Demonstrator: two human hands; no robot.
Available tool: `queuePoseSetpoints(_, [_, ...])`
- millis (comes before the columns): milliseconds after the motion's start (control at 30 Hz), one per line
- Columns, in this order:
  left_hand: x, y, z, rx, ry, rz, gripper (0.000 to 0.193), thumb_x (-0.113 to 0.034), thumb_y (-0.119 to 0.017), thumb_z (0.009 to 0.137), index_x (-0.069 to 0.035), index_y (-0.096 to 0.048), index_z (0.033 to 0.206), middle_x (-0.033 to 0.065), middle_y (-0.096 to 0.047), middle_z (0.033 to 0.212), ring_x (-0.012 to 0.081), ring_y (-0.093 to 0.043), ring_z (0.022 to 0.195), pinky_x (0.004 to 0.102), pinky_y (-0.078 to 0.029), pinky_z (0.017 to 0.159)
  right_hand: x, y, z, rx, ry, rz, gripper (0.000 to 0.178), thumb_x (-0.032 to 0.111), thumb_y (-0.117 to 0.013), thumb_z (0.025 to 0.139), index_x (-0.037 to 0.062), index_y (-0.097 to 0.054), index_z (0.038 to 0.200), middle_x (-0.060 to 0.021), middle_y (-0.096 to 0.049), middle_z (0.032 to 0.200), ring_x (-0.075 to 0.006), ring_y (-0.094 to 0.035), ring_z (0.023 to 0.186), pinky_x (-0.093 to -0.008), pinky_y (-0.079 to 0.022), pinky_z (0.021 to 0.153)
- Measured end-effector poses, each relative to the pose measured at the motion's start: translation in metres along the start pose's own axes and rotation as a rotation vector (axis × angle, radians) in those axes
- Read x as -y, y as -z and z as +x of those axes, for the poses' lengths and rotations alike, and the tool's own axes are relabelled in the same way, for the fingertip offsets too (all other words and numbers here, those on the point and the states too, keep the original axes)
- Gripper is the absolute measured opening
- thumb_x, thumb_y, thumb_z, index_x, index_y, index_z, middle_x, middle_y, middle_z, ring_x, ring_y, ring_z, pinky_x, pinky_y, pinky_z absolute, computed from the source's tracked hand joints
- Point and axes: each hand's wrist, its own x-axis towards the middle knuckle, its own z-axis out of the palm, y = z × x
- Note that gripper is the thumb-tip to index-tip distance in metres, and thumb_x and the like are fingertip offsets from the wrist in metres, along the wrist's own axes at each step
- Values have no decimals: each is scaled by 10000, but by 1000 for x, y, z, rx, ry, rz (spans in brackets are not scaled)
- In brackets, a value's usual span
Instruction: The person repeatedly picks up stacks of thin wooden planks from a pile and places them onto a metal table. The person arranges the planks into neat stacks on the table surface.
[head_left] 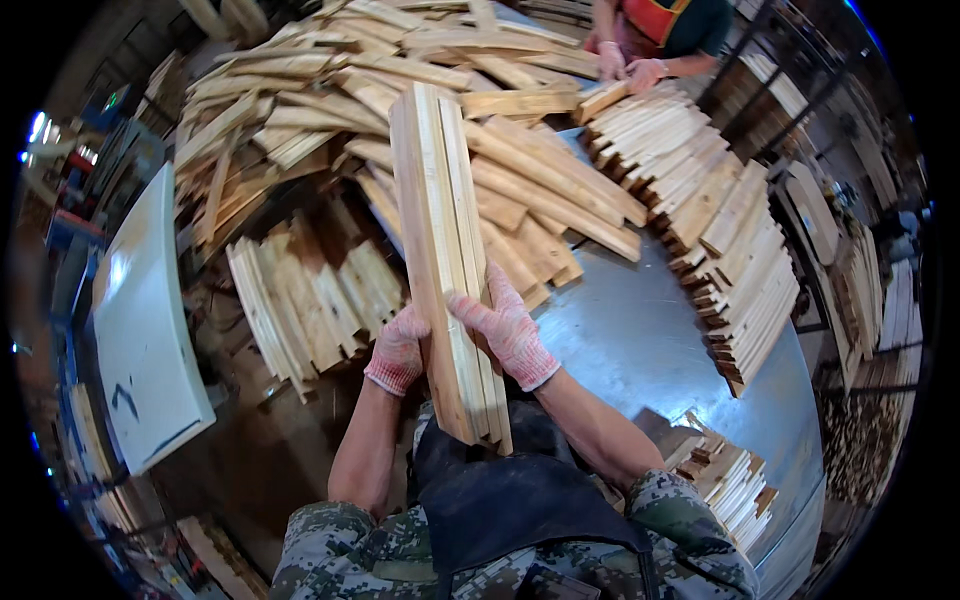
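A bundle of wooden slats (440, 220) stands lengthwise in front of my body, its lower end near my dark apron. My left hand (400, 348), in a pink and white knit glove, grips the bundle's left side. On its right side my right hand (508, 325), gloved alike, is closed round the slats with the thumb across their face. Several slats lie together in the bundle; their exact number is hard to tell. Just beyond, loose wooden boards (560, 185) lie heaped on the metal table (610, 310).
A long row of stacked slats (715, 220) runs along the table's right side. Another stack (310, 295) sits low at the left, near a white panel (150, 330). More slats (730, 480) lie by my right elbow. Across the table, a co-worker's gloved hands (632, 70) touch wood.
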Motion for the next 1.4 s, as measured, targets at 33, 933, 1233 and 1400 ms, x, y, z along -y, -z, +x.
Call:
queuePoseSetpoints(33, [10,39,-5,-103,-9,-42,645,-390,-694,994,-5,-516,1479,157,-655,1383,274,-667,1215,425,-557,1056,-3,-18,2,-3,-14,56,745,204,-703,980,-1,-334,1594,-140,-571,1429,-216,-541,1294,-339,-431,1120])
queuePoseSetpoints(933, [52,140,-84,-525,-29,-540,748,-556,-747,922,-67,-564,1457,138,-685,1346,322,-701,1147,506,-590,1002,-137,-55,33,167,-345,-271,735,404,-582,1072,-8,-326,1625,-191,-537,1529,-281,-583,1318,-358,-471,1086])
queuePoseSetpoints(1233, [52,98,-39,-1156,16,1022,928,-234,-905,715,-40,-473,1513,221,-567,1371,362,-579,1273,460,-482,1088,-146,-64,55,22,-483,-669,1004,250,-788,928,-108,-159,1623,-289,-533,1488,-302,-538,1367,-361,-446,1112])
queuePoseSetpoints(1400, [57,85,-37,-1020,-31,1182,1021,-190,-847,725,-67,-339,1602,227,-535,1384,413,-509,1299,488,-402,1145,-151,-85,62,-135,-556,-209,848,64,-850,841,-39,-356,1522,-194,-674,1223,-227,-659,1074,-370,-571,881])
